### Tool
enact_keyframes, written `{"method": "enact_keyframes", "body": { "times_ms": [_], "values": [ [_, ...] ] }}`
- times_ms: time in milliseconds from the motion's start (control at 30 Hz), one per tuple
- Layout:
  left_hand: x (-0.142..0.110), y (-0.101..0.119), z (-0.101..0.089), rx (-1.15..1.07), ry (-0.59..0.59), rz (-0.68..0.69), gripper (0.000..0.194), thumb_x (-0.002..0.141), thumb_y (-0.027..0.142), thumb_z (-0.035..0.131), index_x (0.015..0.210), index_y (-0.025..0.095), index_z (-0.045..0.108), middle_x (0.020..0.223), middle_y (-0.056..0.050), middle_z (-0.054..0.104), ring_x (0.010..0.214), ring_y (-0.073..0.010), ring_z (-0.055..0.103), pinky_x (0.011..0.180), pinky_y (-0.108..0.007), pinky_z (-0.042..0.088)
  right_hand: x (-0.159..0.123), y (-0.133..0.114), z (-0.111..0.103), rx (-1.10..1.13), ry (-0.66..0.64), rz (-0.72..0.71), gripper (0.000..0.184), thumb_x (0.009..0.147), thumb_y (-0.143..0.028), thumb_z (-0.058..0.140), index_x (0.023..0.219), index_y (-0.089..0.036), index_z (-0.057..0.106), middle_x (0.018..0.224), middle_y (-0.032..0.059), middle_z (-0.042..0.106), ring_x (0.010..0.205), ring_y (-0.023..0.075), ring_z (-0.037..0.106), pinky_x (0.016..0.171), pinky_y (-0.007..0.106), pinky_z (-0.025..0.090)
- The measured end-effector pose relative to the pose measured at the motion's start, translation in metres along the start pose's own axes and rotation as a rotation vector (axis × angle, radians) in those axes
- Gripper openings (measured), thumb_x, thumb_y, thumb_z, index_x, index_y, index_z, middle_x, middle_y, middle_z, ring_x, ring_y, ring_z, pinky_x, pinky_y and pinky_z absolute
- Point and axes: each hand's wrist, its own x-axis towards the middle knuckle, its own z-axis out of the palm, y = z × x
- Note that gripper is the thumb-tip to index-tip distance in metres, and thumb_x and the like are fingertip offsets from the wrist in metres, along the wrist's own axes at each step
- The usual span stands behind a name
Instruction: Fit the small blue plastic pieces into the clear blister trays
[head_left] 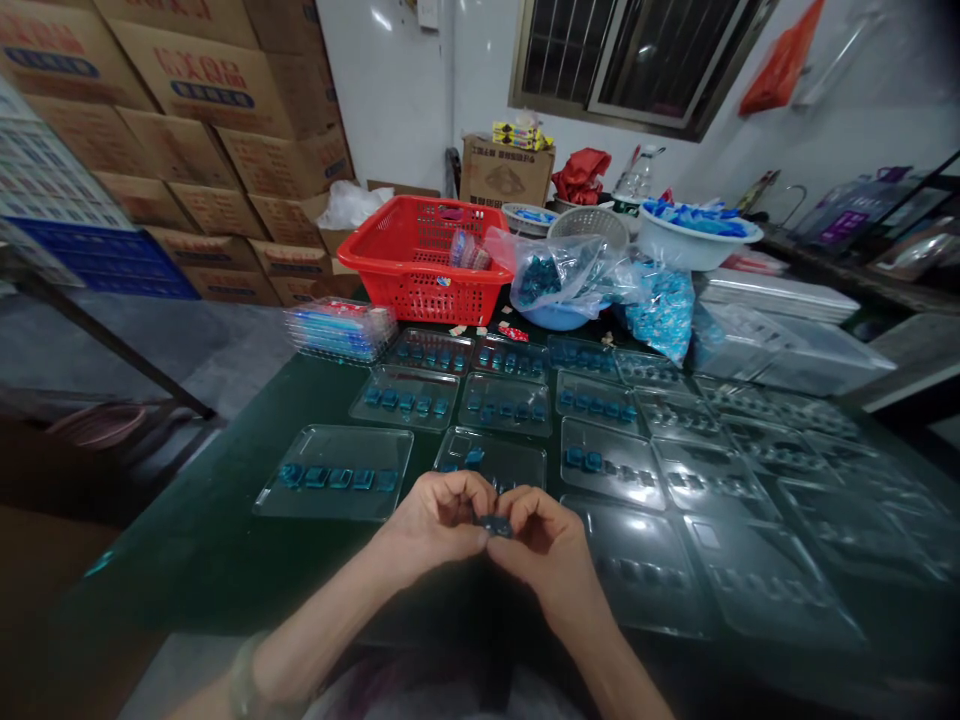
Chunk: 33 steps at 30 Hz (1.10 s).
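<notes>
My left hand [431, 520] and my right hand [546, 545] meet over the near middle of the table. Thumbs and fingers of both are pinched on a small dark bluish piece [496, 525], partly covered by the fingertips; its exact kind is unclear. Just beyond them lies a clear plastic tray [517, 449] holding blue cubes [475, 457], partly hidden by my hands. To the left, another clear tray [315, 507] carries a row of blue cubes [340, 478]. The tray [615, 437] to the right has two blue cubes [583, 459] at the left of its row of slots.
More clear trays [660, 600] spread across the green table [202, 500], some with blue cubes. Behind stand a red basket [427, 285], a plastic bag of dark blue pieces [551, 280], a bag of light-blue pieces [660, 310] and a white basin [686, 245]. Cardboard boxes [202, 80] are stacked back left.
</notes>
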Motion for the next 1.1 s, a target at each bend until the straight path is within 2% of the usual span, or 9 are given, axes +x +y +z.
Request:
{"method": "enact_keyframes", "body": {
  "times_ms": [167,367,533,600,767,833,933,1033,1100],
  "values": [
    [-0.002,-0.002,0.006,-0.043,0.092,-0.026,0.012,0.060,0.008,0.065,0.063,0.012,0.055,0.069,-0.002,0.056,0.063,-0.0112,0.050,0.058,-0.023,0.037,-0.004,0.001,-0.001,-0.092,0.093,-0.088,0.019,0.064,-0.008,0.064,0.064,-0.018,0.048,0.074,-0.0019,0.053,0.069,0.0102,0.051,0.061,0.022,0.040],
    [-0.001,-0.005,0.010,-0.067,0.209,-0.073,0.012,0.065,0.016,0.066,0.070,0.013,0.055,0.059,0.003,0.054,0.047,-0.0037,0.040,0.043,-0.017,0.026,-0.008,0.006,-0.002,-0.090,0.151,0.047,0.023,0.069,-0.017,0.064,0.088,-0.022,0.051,0.071,-0.0041,0.052,0.061,0.0077,0.048,0.055,0.019,0.038],
    [0.001,-0.006,0.017,-0.117,0.222,-0.057,0.013,0.064,0.014,0.066,0.071,0.013,0.055,0.067,0.001,0.057,0.055,-0.0057,0.047,0.050,-0.018,0.033,-0.009,0.007,0.002,-0.110,0.167,0.056,0.015,0.071,-0.022,0.063,0.082,-0.020,0.052,0.074,-0.0026,0.055,0.066,0.0090,0.051,0.057,0.019,0.040],
    [0.002,-0.007,0.018,-0.101,0.223,-0.067,0.011,0.065,0.013,0.065,0.069,0.013,0.055,0.065,0.001,0.056,0.054,-0.0056,0.046,0.051,-0.018,0.033,-0.009,0.006,0.001,-0.155,0.158,0.076,0.013,0.072,-0.023,0.062,0.080,-0.020,0.053,0.071,-0.0030,0.054,0.062,0.0080,0.049,0.053,0.017,0.039],
    [0.002,-0.008,0.016,0.009,0.293,-0.086,0.007,0.069,0.016,0.061,0.072,0.015,0.054,0.061,0.003,0.052,0.052,-0.0057,0.043,0.047,-0.018,0.030,-0.009,0.008,-0.006,-0.233,0.109,0.169,0.018,0.078,-0.025,0.053,0.096,-0.021,0.053,0.064,-0.0039,0.052,0.046,0.0058,0.042,0.040,0.017,0.033],
    [0.002,-0.008,0.015,0.059,0.303,-0.113,0.008,0.071,0.021,0.060,0.073,0.015,0.054,0.059,0.003,0.050,0.052,-0.0063,0.043,0.045,-0.018,0.028,-0.009,0.011,-0.008,-0.312,0.128,0.137,0.021,0.079,-0.023,0.051,0.100,-0.022,0.053,0.065,-0.0032,0.054,0.048,0.0072,0.045,0.043,0.018,0.036],
    [0.001,-0.010,0.013,0.088,0.284,-0.155,0.016,0.074,0.031,0.056,0.072,0.014,0.055,0.057,0.003,0.047,0.051,-0.0069,0.042,0.041,-0.018,0.026,-0.009,0.013,-0.007,-0.456,0.175,0.000,0.021,0.080,-0.020,0.049,0.099,-0.022,0.056,0.073,-0.0007,0.057,0.061,0.0106,0.053,0.055,0.021,0.042],
    [-0.001,-0.015,0.013,0.017,0.270,-0.223,0.024,0.075,0.036,0.054,0.066,0.013,0.054,0.056,0.002,0.047,0.048,-0.0063,0.040,0.038,-0.018,0.023,-0.007,0.018,-0.008,-0.588,0.185,-0.167,0.023,0.080,-0.016,0.046,0.098,-0.022,0.058,0.084,0.0016,0.059,0.074,0.0130,0.056,0.066,0.025,0.044],
    [-0.002,-0.018,0.013,-0.049,0.265,-0.281,0.028,0.075,0.038,0.054,0.062,0.013,0.053,0.056,0.001,0.048,0.046,-0.0060,0.040,0.036,-0.018,0.021,-0.006,0.022,-0.009,-0.666,0.167,-0.246,0.028,0.079,-0.013,0.044,0.101,-0.022,0.058,0.084,0.0025,0.058,0.073,0.0133,0.055,0.066,0.025,0.044]
  ]
}}
